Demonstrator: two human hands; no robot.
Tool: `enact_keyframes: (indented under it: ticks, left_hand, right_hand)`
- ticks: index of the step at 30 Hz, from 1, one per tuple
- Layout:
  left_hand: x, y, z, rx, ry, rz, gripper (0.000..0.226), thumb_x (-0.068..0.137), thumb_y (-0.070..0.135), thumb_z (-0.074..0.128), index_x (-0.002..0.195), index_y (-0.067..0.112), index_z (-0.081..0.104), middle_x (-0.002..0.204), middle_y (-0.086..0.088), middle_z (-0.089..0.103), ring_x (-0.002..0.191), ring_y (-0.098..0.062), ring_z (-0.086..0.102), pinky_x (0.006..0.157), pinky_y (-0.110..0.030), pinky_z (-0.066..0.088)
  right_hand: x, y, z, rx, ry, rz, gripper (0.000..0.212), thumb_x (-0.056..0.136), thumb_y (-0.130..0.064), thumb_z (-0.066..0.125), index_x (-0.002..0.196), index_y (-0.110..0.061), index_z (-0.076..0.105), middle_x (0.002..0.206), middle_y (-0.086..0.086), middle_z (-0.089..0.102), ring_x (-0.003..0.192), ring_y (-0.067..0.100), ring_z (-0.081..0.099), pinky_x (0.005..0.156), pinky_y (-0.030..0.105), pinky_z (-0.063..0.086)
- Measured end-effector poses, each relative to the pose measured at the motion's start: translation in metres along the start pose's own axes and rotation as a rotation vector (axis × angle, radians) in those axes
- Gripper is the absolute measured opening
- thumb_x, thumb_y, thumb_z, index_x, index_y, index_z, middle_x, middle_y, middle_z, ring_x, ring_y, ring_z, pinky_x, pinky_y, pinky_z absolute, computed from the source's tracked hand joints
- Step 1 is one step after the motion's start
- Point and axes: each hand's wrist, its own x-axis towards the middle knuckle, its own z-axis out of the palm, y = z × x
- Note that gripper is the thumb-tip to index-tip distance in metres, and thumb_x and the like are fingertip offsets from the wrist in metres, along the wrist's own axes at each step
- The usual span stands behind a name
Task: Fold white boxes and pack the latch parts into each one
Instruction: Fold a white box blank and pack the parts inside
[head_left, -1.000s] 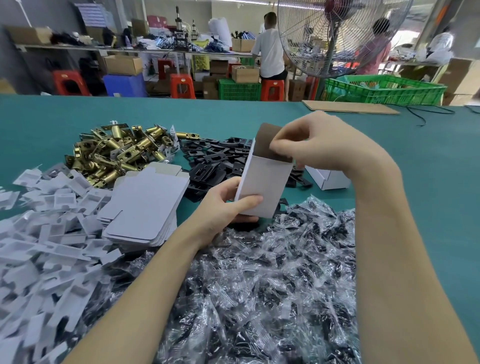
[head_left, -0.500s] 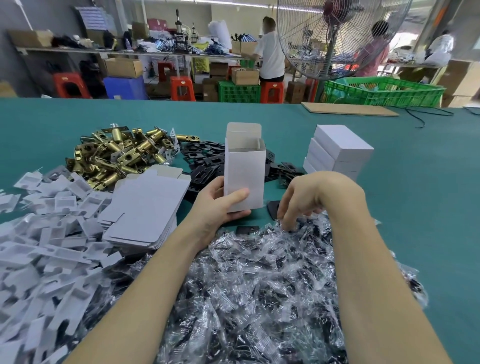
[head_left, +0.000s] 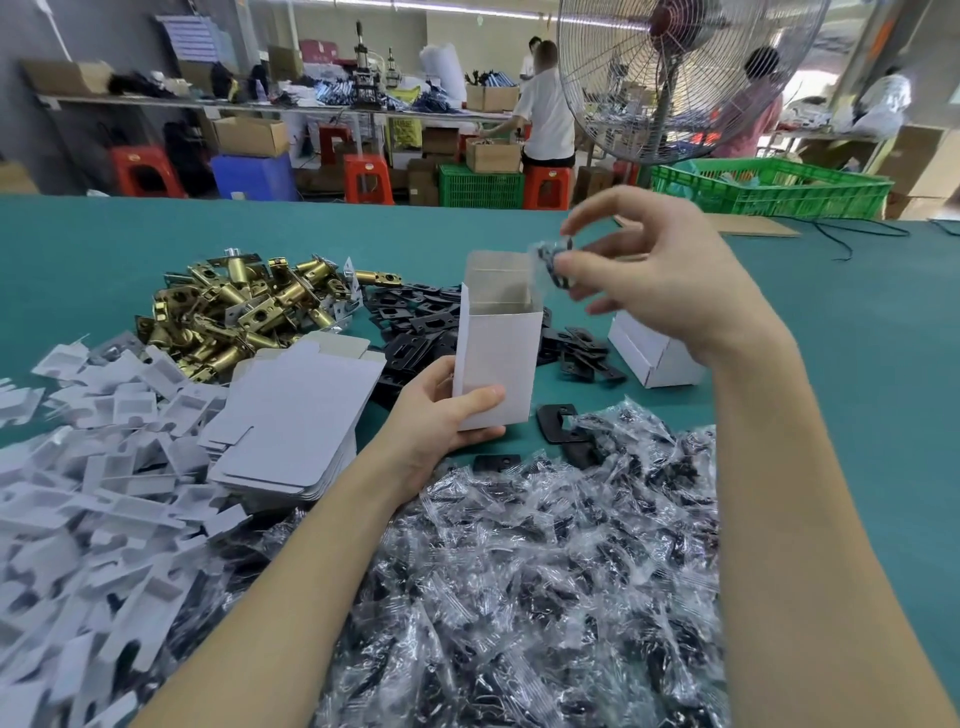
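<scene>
Teal worktop carries everything, with a green crate at its far right edge. Nearest the camera spreads a wide heap of clear plastic packets holding dark hardware. Left of it lies a heap of white card inserts, and just beyond those a stack of flat white box blanks. Farther off sit a pile of brass latch bolts and, to its right, a scatter of black strike plates. Finished white boxes rest right of centre, partly hidden by the right wrist. The left hand grips the lower part of an upright folded white box, its top open, thumb across the front. The right hand pinches one small plastic packet between thumb and fingertips, just above the box's open top at its right edge.
</scene>
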Motion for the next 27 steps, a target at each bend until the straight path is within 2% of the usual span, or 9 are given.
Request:
enact_keyframes:
  ticks: [5,9,13,15,18,20,22,25,27]
  left_hand:
    - [-0.001,0.0,0.0,0.016,-0.014,0.001,0.037,0.086,0.001,0.076,0.12,0.011,0.065,0.115,-0.007,0.072,0.095,-0.021,0.076,0.076,-0.033,0.062]
    - [-0.001,0.0,0.0,0.012,-0.016,0.008,0.038,0.087,0.0,0.075,0.122,0.011,0.064,0.115,-0.009,0.072,0.096,-0.023,0.076,0.077,-0.034,0.062]
    - [0.0,0.0,0.0,0.006,-0.021,0.012,0.038,0.088,-0.001,0.073,0.123,0.009,0.063,0.111,-0.009,0.074,0.094,-0.024,0.076,0.076,-0.035,0.063]
    - [0.0,0.0,-0.001,0.01,-0.027,0.014,0.038,0.088,-0.001,0.073,0.123,0.008,0.063,0.113,-0.01,0.073,0.094,-0.023,0.076,0.076,-0.034,0.063]
    - [-0.001,0.0,0.0,0.013,-0.032,0.016,0.038,0.088,0.0,0.073,0.123,0.009,0.063,0.116,-0.011,0.072,0.095,-0.023,0.076,0.076,-0.034,0.063]
    - [-0.001,0.0,-0.001,0.015,-0.032,0.014,0.038,0.088,-0.001,0.073,0.123,0.009,0.063,0.115,-0.011,0.072,0.096,-0.024,0.076,0.077,-0.036,0.063]
    - [-0.002,0.0,-0.001,0.024,-0.039,0.015,0.038,0.088,-0.001,0.073,0.123,0.007,0.062,0.113,-0.01,0.073,0.097,-0.025,0.075,0.078,-0.037,0.063]
    - [-0.002,0.001,0.0,0.012,-0.04,0.014,0.038,0.089,-0.001,0.072,0.125,0.009,0.063,0.115,-0.009,0.072,0.099,-0.025,0.074,0.078,-0.036,0.062]
    - [-0.001,0.001,0.0,0.004,-0.032,0.009,0.038,0.089,0.001,0.072,0.124,0.012,0.064,0.116,-0.009,0.072,0.103,-0.027,0.073,0.078,-0.035,0.062]
  right_hand:
    - [0.006,-0.002,0.036,-0.134,0.165,-0.083,0.009,0.09,-0.02,0.075,0.092,-0.023,0.066,0.07,-0.005,0.076,0.051,0.011,0.07,0.053,0.025,0.055]
    - [0.007,0.006,0.056,-0.355,-0.009,-0.002,0.009,0.094,-0.029,0.069,0.087,-0.026,0.064,0.069,-0.008,0.073,0.044,0.009,0.066,0.058,0.031,0.056]
    - [0.01,0.01,0.058,-0.541,-0.158,0.03,0.043,0.101,-0.039,0.055,0.061,-0.023,0.053,0.046,-0.01,0.056,0.049,0.009,0.066,0.056,0.029,0.043]
    - [0.01,0.01,0.056,-0.583,-0.125,0.001,0.049,0.101,-0.044,0.054,0.058,-0.019,0.055,0.051,-0.007,0.054,0.059,0.016,0.062,0.057,0.029,0.04]
    - [0.01,0.008,0.052,-0.525,-0.085,-0.045,0.031,0.1,-0.044,0.055,0.084,-0.026,0.075,0.081,-0.011,0.071,0.084,0.016,0.066,0.075,0.035,0.054]
    - [0.009,0.007,0.053,-0.531,-0.188,0.002,0.046,0.102,-0.048,0.051,0.069,-0.022,0.067,0.062,-0.009,0.068,0.066,0.01,0.066,0.065,0.035,0.053]
    - [0.008,0.009,0.057,-0.562,-0.266,0.046,0.061,0.103,-0.051,0.048,0.052,-0.018,0.049,0.046,-0.004,0.06,0.043,0.004,0.055,0.054,0.03,0.04]
    - [0.009,0.011,0.055,-0.454,-0.193,0.001,0.05,0.102,-0.045,0.05,0.071,-0.011,0.068,0.064,0.007,0.069,0.043,0.003,0.059,0.052,0.031,0.043]
    - [0.01,0.015,0.05,-0.234,-0.034,-0.031,0.035,0.1,-0.038,0.055,0.083,-0.016,0.077,0.079,-0.003,0.075,0.052,0.003,0.063,0.054,0.025,0.048]
